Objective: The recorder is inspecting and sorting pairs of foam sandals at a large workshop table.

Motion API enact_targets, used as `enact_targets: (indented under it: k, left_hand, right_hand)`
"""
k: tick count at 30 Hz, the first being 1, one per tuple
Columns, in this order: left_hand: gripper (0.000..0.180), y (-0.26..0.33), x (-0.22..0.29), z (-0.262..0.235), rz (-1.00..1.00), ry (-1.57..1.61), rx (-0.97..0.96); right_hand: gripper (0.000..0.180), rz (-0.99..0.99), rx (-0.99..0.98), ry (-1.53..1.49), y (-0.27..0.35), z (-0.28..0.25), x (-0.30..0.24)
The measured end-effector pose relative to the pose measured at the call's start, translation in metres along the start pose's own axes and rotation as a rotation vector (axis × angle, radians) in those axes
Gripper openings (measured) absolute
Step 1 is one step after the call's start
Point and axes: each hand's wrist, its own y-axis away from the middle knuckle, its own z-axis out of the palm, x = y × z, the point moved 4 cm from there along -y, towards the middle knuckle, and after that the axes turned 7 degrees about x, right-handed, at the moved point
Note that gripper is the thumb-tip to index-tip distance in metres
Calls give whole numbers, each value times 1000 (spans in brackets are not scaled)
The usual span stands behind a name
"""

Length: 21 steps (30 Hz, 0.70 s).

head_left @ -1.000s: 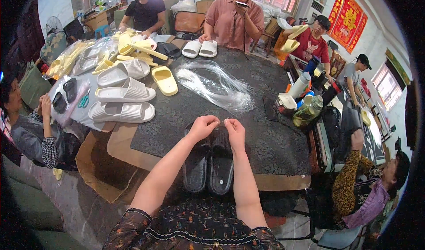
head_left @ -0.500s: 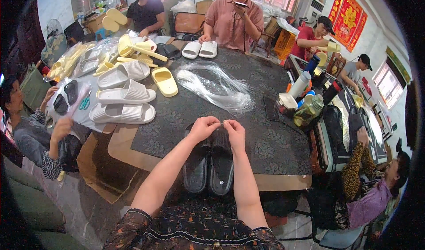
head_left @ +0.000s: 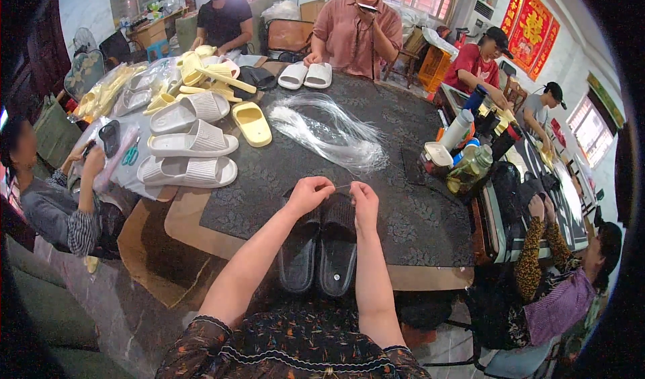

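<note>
My left hand [head_left: 312, 196] and my right hand [head_left: 363, 204] are both closed in a pinch, a short gap apart. Between their fingertips runs a thin clear plastic strand [head_left: 342, 187]. Under and just nearer than the hands, a pair of black slippers lies side by side: the left slipper [head_left: 297, 265] and the right slipper [head_left: 337, 255], which has a small white round spot at the heel. My hands and forearms cover part of their straps. Beyond the hands, a loose bundle of clear plastic strands [head_left: 290, 122] rests on the dark patterned table cover [head_left: 416, 224].
Grey slippers [head_left: 195, 140] and a yellow slipper [head_left: 252, 125] lie to the left, near teal scissors [head_left: 131, 155]. White slippers [head_left: 306, 75] sit at the far edge before a standing person. Bottles and a jar [head_left: 470, 171] stand at right. Co-workers sit around the table.
My right hand has shifted slightly right, so the gap widens and more strand shows. At left, a co-worker's hands have come together around a black slipper. A co-worker at far right has lowered a yellow slipper.
</note>
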Motion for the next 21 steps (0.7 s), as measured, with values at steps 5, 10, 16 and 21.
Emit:
enact_targets:
  k: [5,10,16,21]
  left_hand:
    - [18,-1,-4,-2,77,-35,0]
    - [19,-2,1,-2,100,-85,10]
    - [19,-1,-2,-3,105,-86,30]
    - [19,-2,0,0,15,-74,-23]
  right_hand:
    - [12,-195,-255,173,8,17,-4]
    - [13,-80,-9,2,3,3,-3]
    - [13,-212,-252,212,10,20,-5]
    - [11,-139,-31,53,3,4,-4]
